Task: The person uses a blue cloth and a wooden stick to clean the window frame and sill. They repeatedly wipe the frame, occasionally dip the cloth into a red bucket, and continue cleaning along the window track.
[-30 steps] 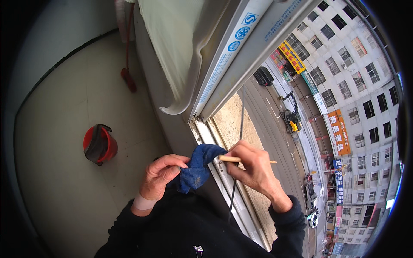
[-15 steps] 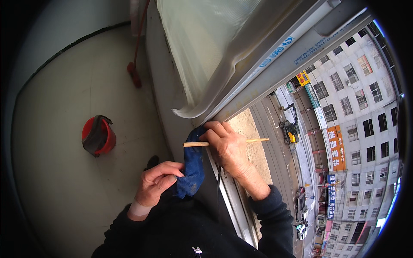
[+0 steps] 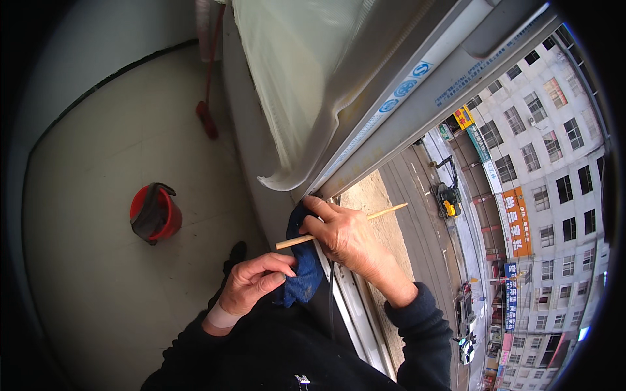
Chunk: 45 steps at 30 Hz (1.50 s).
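Observation:
My right hand (image 3: 353,242) is closed round a thin wooden stick (image 3: 389,212), like a chopstick, which sticks out on both sides with its tapered end over the outer ledge. Its index finger reaches to the top of a blue cloth (image 3: 306,279), by the foot of the window sash. The cloth is draped over the inner edge of the window track (image 3: 345,303) and hangs down on the room side. My left hand (image 3: 251,285) has its thumb and fingers pinched at the cloth's left edge. The fingertips of the right hand are partly hidden.
A grey window sash (image 3: 417,85) with loose plastic film (image 3: 287,72) rises ahead. On the floor at left stand a red bucket (image 3: 173,221) with a dark cloth over its rim and a red-handled broom (image 3: 207,120). Outside, far below, lies a street with a digger (image 3: 448,201).
The stick has tilted, its blunt end dropping toward me. My right index finger now stretches further forward. The cloth and my left hand have shifted slightly right in view.

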Each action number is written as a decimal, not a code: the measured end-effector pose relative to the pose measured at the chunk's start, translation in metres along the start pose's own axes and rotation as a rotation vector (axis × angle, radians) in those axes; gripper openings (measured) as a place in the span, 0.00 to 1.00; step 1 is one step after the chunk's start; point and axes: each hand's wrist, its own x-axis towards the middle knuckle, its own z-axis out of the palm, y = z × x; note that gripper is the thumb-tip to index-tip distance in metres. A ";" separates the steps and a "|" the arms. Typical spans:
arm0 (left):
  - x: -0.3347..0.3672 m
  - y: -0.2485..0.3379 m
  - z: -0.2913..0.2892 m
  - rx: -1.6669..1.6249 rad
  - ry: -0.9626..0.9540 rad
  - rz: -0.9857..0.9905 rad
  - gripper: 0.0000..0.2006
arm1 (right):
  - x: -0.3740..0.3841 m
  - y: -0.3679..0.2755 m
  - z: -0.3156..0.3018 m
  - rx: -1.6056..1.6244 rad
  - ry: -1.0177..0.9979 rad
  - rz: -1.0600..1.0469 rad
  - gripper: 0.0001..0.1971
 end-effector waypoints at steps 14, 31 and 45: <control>-0.004 -0.002 0.000 -0.027 -0.013 0.022 0.07 | -0.011 -0.002 -0.007 0.110 0.188 0.034 0.10; -0.016 0.000 -0.003 -0.017 -0.057 -0.054 0.08 | 0.000 -0.025 -0.007 0.124 0.101 0.219 0.29; -0.014 0.005 -0.001 0.027 -0.124 -0.004 0.06 | -0.005 -0.022 -0.003 -0.015 0.006 0.093 0.31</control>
